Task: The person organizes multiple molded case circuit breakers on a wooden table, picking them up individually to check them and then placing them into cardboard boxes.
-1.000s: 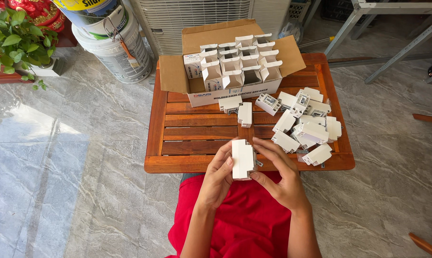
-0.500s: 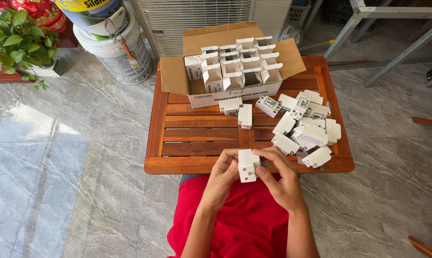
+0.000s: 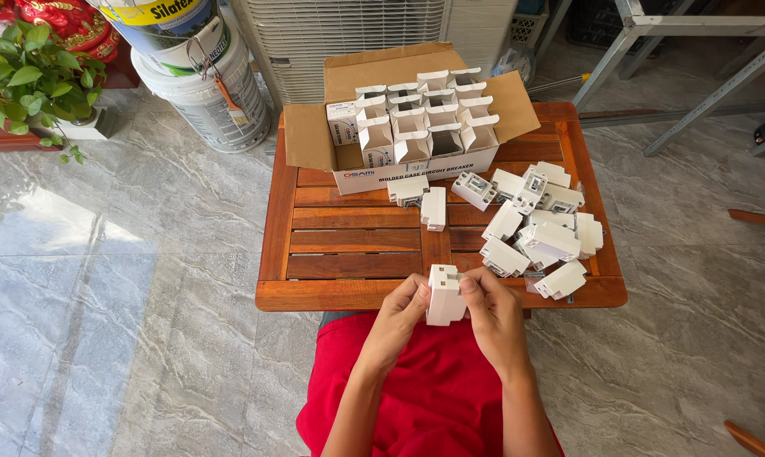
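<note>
- The left hand (image 3: 397, 315) and right hand (image 3: 489, 311) cover the sides of the white part (image 3: 444, 295); its front face is turned away.
- Both forearms run off the bottom edge.
- The table (image 3: 348, 254) hides its own legs, and its near edge hides the lap in red cloth (image 3: 433, 398).
- The box (image 3: 403, 118) shows only the tops of its small cartons; their contents cannot be told.
- In the pile (image 3: 539, 224) at the table's right edge, parts overlap, so a count is unsure.
- The buckets (image 3: 192, 63), plant (image 3: 31, 80) and metal frame (image 3: 695, 51) are cut by the top edge.
</note>
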